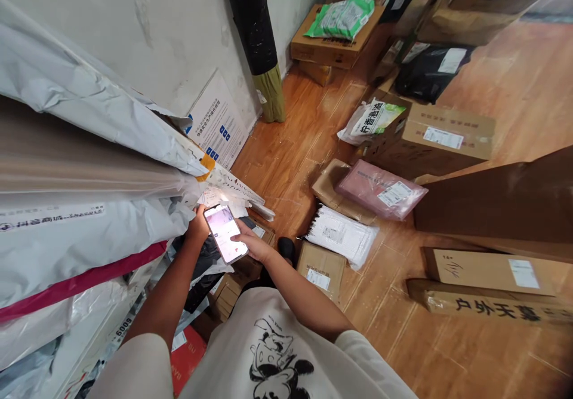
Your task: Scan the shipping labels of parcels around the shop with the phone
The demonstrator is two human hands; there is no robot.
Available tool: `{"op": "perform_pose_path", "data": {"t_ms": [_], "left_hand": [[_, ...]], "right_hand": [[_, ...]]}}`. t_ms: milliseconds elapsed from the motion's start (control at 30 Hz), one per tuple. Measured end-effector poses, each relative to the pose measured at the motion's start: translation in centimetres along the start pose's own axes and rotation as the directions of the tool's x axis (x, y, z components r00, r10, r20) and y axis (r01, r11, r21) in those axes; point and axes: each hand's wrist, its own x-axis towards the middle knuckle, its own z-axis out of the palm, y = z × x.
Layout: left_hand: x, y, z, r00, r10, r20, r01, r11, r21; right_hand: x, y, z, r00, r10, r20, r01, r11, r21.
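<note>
My right hand (256, 242) is closed round a smartphone (226, 233), its thumb over the lit screen. My left hand (197, 226) is at the phone's left edge with its fingers curled; the phone partly covers them, so what they grip is hidden. Just beyond the phone's top, a bright glow falls on a paper label (213, 196) at the end of a long plastic-wrapped package (102, 172). This package reaches in from the left, next to my left hand. Dark and white parcels lie below the phone, partly covered by my forearms.
A black roll (253, 22) leans on the wall beside a printed board (219, 118). On the wooden floor to the right lie a pink parcel (371, 187), a white parcel (338, 232) and several cardboard boxes (447, 136). A red box (190, 357) is by my left arm.
</note>
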Motion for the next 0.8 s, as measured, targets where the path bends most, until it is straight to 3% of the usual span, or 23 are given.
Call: {"op": "perform_pose_path", "data": {"t_ms": [267, 800], "left_hand": [[-0.3, 0.5, -0.7, 0.990, -0.136, -0.029, 0.127, 0.968, -0.218], [-0.7, 2.1, -2.6, 0.957, -0.285, 0.049, 0.271, 0.824, -0.498]], "right_hand": [[1.5, -0.9, 2.1, 0.999, -0.034, 0.014, 0.034, 0.999, -0.005], [1.6, -0.8, 2.1, 1.000, -0.028, 0.010, 0.028, 1.000, -0.001]]}}
